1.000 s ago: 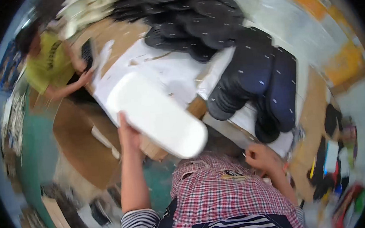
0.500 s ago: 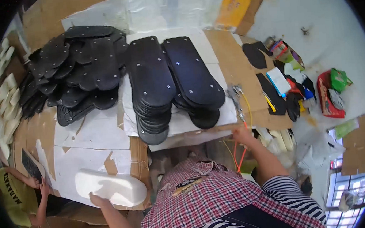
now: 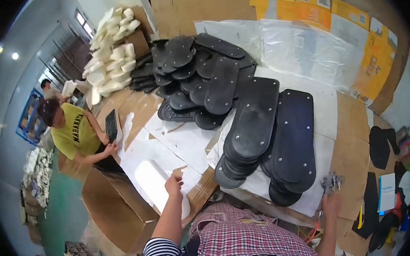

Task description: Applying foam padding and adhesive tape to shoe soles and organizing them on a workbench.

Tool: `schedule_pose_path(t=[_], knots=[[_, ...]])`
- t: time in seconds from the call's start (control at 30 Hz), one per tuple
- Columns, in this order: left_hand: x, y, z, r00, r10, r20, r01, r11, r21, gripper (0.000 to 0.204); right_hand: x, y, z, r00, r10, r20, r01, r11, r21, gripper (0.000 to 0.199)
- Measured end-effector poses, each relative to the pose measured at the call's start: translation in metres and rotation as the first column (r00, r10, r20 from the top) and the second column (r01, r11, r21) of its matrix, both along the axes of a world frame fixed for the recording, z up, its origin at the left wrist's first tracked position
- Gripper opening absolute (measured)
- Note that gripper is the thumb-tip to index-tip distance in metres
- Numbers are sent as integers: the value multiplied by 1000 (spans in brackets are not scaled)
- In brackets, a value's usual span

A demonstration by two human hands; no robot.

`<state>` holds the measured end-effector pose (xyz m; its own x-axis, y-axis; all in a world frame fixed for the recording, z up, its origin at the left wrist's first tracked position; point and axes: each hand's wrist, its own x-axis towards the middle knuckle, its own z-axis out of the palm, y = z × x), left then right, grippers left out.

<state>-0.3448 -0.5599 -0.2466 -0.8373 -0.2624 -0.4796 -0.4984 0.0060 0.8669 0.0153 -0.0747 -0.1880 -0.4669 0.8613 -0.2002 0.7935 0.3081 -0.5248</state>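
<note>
My left hand (image 3: 173, 183) is over the smooth white foam-like slab (image 3: 153, 176) at the table's front left edge. Its fingers are curled, and whatever may be in them is hidden. At the table's front right, my right hand (image 3: 332, 203) reaches to a metal air tool (image 3: 331, 184) with an orange hose (image 3: 313, 234); the fingers appear closed around its near end. Between my hands lie two stacks of black studded sole-shaped pads, the left stack (image 3: 256, 117) and the right stack (image 3: 291, 136).
A loose heap of black pads (image 3: 221, 84) lies behind the stacks, with piled cream pieces (image 3: 110, 63) beyond. A co-worker in a yellow shirt (image 3: 74, 130) handles a dark pad at left. A cardboard box (image 3: 113, 206) stands below; a blue-and-white box (image 3: 387, 192) lies right.
The view has swung left, bringing the co-worker and room into sight. My left hand has moved from the white slab's near edge to over its right side. My right hand is closer to the metal tool.
</note>
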Motion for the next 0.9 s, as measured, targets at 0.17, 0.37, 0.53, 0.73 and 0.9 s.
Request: schedule_pose_path(t=[0.17, 0.37, 0.53, 0.73, 0.9], knots=[[6, 68, 41, 991, -57, -124, 56, 998, -17, 17, -10, 31, -54, 962, 273, -8, -248, 885, 394, 70], [-5, 112, 40, 963, -248, -105, 246, 969, -32, 18, -10, 42, -28, 992, 110, 64, -118, 985, 125, 63], [-32, 58, 24, 970, -235, -66, 236, 972, -1, 28, -1, 48, -21, 953, 173, -248, -80, 935, 347, 56], [-42, 52, 6, 967, -253, 29, 253, 967, 13, 34, 15, -14, 63, 928, 85, -363, -53, 994, 98, 69], [-92, 10, -13, 989, -151, 3, 150, 987, 52, 41, -7, -67, 104, 887, 43, -459, 10, 993, 114, 66]])
